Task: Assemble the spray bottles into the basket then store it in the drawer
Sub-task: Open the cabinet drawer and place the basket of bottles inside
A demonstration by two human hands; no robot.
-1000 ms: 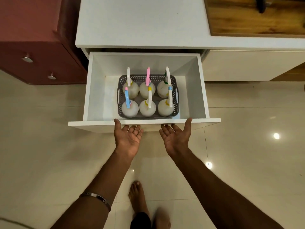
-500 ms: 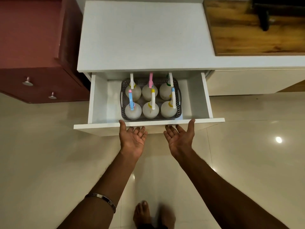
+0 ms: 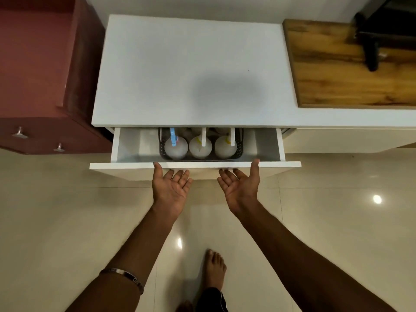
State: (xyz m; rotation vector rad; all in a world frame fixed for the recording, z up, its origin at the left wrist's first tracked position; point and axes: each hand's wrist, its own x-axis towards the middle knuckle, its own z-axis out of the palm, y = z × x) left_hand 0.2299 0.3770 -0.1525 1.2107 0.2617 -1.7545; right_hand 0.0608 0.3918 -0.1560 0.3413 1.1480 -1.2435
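Closing the drawer [image 3: 193, 164] on the loaded basket [image 3: 239, 147], just below frame centre.

Both hands are palm-up with straight, released fingers under the drawer's front panel, left hand [image 3: 170, 189] left of centre, right hand [image 3: 241, 188] to its right, thumbs at the top edge. The spray bottles [image 3: 200, 149] stand in the basket inside the drawer, only the front row visible under the white bench [image 3: 191, 70]. Pushing evenly with both palms should keep the drawer square and the bottles upright.
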